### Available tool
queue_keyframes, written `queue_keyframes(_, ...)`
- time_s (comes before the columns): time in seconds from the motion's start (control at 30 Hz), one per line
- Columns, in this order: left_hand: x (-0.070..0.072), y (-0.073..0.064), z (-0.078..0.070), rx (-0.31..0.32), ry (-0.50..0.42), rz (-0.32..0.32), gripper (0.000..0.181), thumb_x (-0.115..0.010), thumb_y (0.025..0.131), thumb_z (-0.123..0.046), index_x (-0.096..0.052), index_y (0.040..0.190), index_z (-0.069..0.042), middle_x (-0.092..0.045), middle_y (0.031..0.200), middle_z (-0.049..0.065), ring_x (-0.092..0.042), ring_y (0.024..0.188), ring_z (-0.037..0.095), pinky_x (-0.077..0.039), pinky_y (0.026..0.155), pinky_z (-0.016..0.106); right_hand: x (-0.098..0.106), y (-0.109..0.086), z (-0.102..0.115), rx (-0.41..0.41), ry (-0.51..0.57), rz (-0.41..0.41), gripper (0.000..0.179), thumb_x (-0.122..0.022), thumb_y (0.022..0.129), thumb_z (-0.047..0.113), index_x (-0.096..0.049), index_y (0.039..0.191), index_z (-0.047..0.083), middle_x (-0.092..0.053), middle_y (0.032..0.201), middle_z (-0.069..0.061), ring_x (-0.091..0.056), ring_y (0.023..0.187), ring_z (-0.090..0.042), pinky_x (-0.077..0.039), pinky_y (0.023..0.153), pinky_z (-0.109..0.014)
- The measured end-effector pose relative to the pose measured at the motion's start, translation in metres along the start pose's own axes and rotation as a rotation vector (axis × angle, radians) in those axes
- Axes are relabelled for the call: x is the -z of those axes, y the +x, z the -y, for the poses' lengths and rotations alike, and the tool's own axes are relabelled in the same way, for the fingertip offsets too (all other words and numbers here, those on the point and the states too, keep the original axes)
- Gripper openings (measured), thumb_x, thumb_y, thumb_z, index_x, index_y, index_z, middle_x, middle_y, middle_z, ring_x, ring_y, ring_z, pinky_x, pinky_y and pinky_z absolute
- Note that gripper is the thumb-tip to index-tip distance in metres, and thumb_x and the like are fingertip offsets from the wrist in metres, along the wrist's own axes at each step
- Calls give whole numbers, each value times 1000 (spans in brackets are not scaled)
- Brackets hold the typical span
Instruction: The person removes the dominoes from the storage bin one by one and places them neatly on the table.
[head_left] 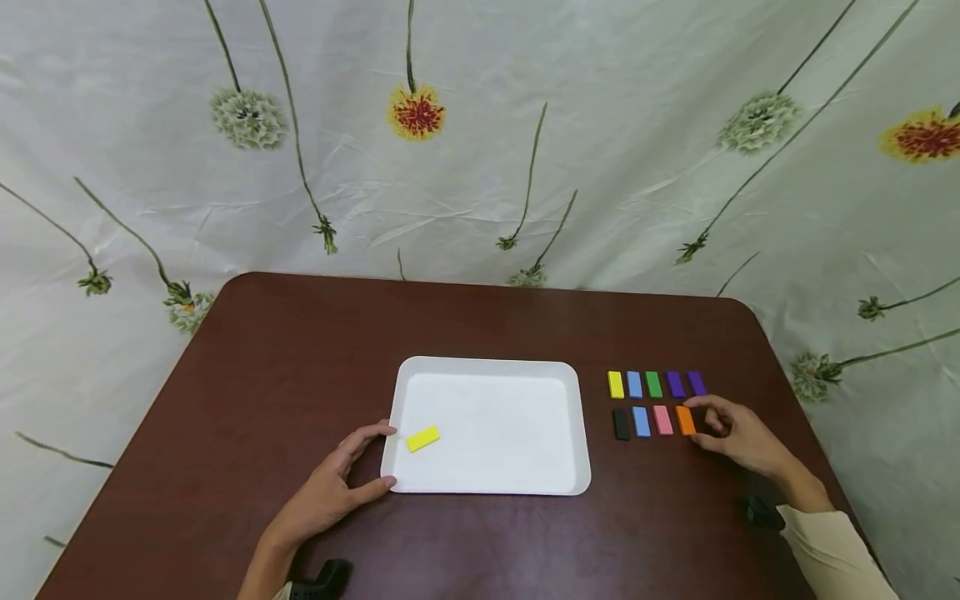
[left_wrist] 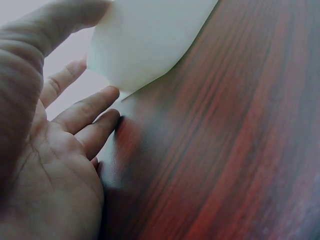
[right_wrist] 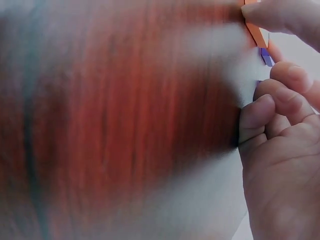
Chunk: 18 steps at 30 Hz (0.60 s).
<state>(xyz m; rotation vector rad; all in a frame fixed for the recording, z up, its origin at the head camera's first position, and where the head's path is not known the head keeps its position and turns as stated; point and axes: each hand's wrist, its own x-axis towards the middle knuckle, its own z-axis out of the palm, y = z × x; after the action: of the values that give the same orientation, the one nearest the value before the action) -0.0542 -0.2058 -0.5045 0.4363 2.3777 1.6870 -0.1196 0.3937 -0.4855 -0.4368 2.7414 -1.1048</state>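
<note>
My right hand [head_left: 738,432] pinches an orange block [head_left: 686,420] at its two short ends, between thumb and index finger; the other fingers are curled in. In the right wrist view the thumb meets the orange block [right_wrist: 256,30] at the top edge. The block stands at the right end of the near row of small rectangular blocks. My left hand [head_left: 330,487] rests at the left side of a white tray [head_left: 487,493], its thumb and index fingertip touching the rim, fingers fairly straight. Inside the tray, near that hand, lies a slanted yellow block [head_left: 423,439].
Right of the tray, the near row also has black [head_left: 621,424], blue [head_left: 641,422] and pink [head_left: 662,420] blocks. Behind it are yellow [head_left: 616,385], blue [head_left: 634,384], green [head_left: 654,385] and two purple [head_left: 676,384] blocks. A flowered cloth [head_left: 465,183] hangs beyond the dark wooden table [head_left: 322,333].
</note>
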Motion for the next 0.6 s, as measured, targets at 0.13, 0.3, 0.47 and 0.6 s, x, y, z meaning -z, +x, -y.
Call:
queue_keyframes(0.13,0,-1,1,2,-4,2,60,-78,89,-22,-48,141,-19,-41,153,10,-30,139,-13,-23,107,3,0,-1,0,-6,13,-8,39,-77,85,2,-61,121,1,-37,73,0,-36,62,-6,-31,58,-27)
queue_keyframes(0.3,0,-1,2,8,-3,3,61,-78,89,-23,-48,142,-19,-41,154,10,-29,139,-13,-23,106,3,-1,-1,-1,-7,6,-11,39,-78,85,3,-61,121,1,-38,73,0,-36,62,-5,-31,57,-27)
queue_keyframes(0.47,0,0,2,7,2,1,62,-78,89,-23,-48,142,-19,-42,153,9,-29,139,-13,-22,106,3,1,0,0,27,2,-4,44,-78,85,2,-58,124,1,-39,73,1,-36,61,-5,-31,58,-27)
queue_keyframes(0.6,1,0,1,8,11,4,62,-78,89,-23,-48,142,-18,-43,153,8,-29,139,-13,-22,106,2,6,1,11,30,10,-1,44,-77,87,3,-57,126,0,-38,74,1,-36,61,-8,-31,57,-28)
